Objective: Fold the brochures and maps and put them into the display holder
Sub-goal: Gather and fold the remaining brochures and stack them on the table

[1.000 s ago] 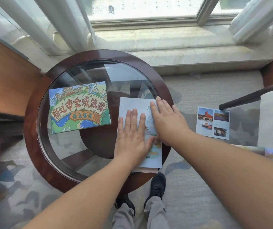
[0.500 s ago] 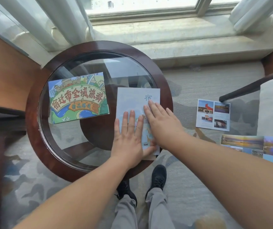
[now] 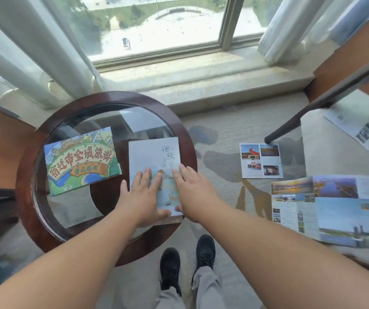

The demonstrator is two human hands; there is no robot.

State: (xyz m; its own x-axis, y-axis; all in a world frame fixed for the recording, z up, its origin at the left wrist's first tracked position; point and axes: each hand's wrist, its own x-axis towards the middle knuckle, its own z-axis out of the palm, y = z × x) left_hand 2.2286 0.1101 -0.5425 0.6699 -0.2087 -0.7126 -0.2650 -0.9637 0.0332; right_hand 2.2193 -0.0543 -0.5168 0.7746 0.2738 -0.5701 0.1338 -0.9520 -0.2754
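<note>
Both hands lie flat with fingers straight and slightly spread, gripping nothing. The left hand (image 3: 143, 197) presses on the near half of the pale folded brochure (image 3: 153, 155), and the right hand (image 3: 193, 192) lies along that brochure's right edge, its fingertips on the paper and its palm out past the rim of the round glass worktop (image 3: 26, 175). This looks like flattening a crease. The palms bear down so the folded layers stay shut and square, and the hard glass gives them something firm to press against. The brochure's far half, with its printed title, reaches out beyond the fingertips uncovered. Just to the left of the left hand lies the cartoon map (image 3: 81, 161), already folded into a compact rectangle and probably parked there out of the way until it can be filed. Well to the right of the right hand, on the carpet, a small photo leaflet (image 3: 261, 160) lies flat. Nearer the person on that side, a large sheet (image 3: 335, 208) is spread fully open, seemingly waiting its turn. What it rests on is unclear. The display holder is not in view, so filing seems some way off.
</note>
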